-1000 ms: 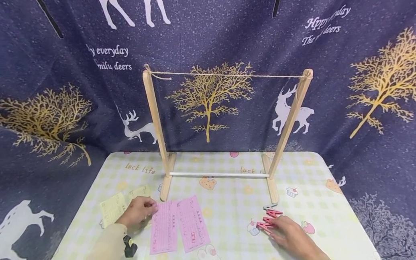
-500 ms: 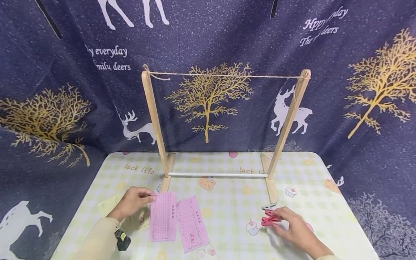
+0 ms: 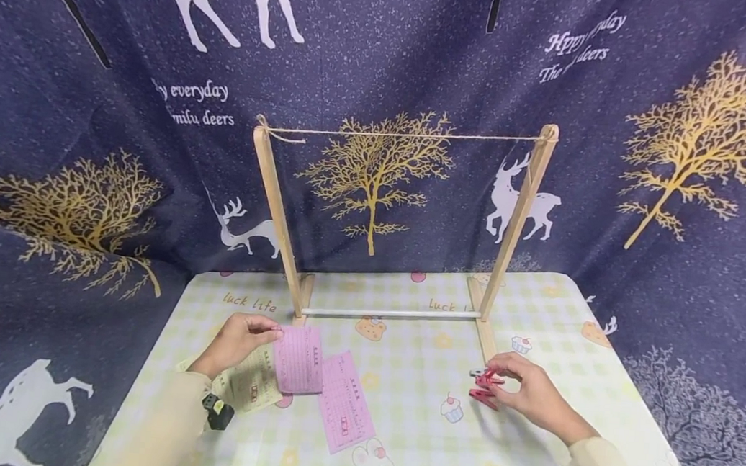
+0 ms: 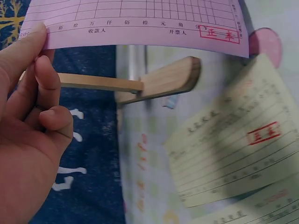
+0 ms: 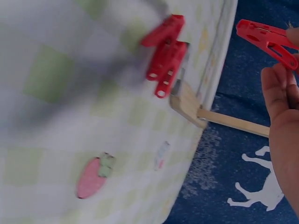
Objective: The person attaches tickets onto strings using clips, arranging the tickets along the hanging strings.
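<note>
My left hand (image 3: 235, 345) pinches a pink receipt slip (image 3: 299, 363) by its upper left corner. The slip is lifted off the cloth and bends. A second pink slip (image 3: 346, 408) lies flat just to its right. Yellow receipt slips (image 4: 233, 140) lie below and beside the left hand, partly covered in the head view. My right hand (image 3: 535, 402) pinches a red clothespin (image 5: 266, 39) between thumb and fingers, above the table. Several more red clothespins (image 5: 166, 56) lie on the cloth under it, with a grey one (image 3: 476, 372) beside them.
Behind the slips stands a wooden frame with two posts (image 3: 516, 228), a string (image 3: 412, 133) tied between their tops and a white rod (image 3: 393, 313) low down. A checked cloth (image 3: 423, 439) covers the table. A dark blue curtain (image 3: 384, 68) hangs behind.
My left hand has raised the pink slip from the table, moving it up and away. My right hand has picked up a red clothespin from the group and lifted it.
</note>
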The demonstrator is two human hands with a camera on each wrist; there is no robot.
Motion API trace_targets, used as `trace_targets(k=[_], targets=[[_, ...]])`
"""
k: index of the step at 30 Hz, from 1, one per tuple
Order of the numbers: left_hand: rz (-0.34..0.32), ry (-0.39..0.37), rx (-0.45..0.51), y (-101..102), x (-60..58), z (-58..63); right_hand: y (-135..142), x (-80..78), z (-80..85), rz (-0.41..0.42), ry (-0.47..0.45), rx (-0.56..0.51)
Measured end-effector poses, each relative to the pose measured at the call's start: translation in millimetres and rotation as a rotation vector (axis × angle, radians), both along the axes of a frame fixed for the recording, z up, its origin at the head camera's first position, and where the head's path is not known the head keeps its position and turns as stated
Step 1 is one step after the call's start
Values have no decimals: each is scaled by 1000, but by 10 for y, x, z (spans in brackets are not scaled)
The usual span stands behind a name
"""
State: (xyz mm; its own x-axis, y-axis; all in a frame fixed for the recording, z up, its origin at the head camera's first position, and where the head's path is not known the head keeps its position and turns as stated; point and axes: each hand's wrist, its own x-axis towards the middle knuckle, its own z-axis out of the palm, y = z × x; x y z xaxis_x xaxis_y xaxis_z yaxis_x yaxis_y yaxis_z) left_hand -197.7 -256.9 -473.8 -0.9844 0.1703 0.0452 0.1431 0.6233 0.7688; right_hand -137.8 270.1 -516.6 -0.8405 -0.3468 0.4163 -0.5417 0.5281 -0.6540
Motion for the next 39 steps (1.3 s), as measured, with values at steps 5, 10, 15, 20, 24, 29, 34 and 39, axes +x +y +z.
trace_targets(k=[5,10,15,20,24,29,34,39], targets=[[-18,61,-4,-9,-55,163,18,-86,160,7,-44,20],[-27,112,30,4,-107,299,11,-158,291,32,-25,7],[-21,132,24,9,-152,423,-7,-263,400,33,-1,11],[-25,156,31,22,-222,564,-13,-349,522,44,2,24],[-46,173,58,37,-286,684,-34,-423,643,65,19,42],[-56,226,79,62,-364,817,-72,-543,817,73,47,67],[-66,246,102,97,-412,970,-125,-654,1016,56,71,105],[-59,229,101,119,-462,1129,-236,-791,1276,83,90,95]])
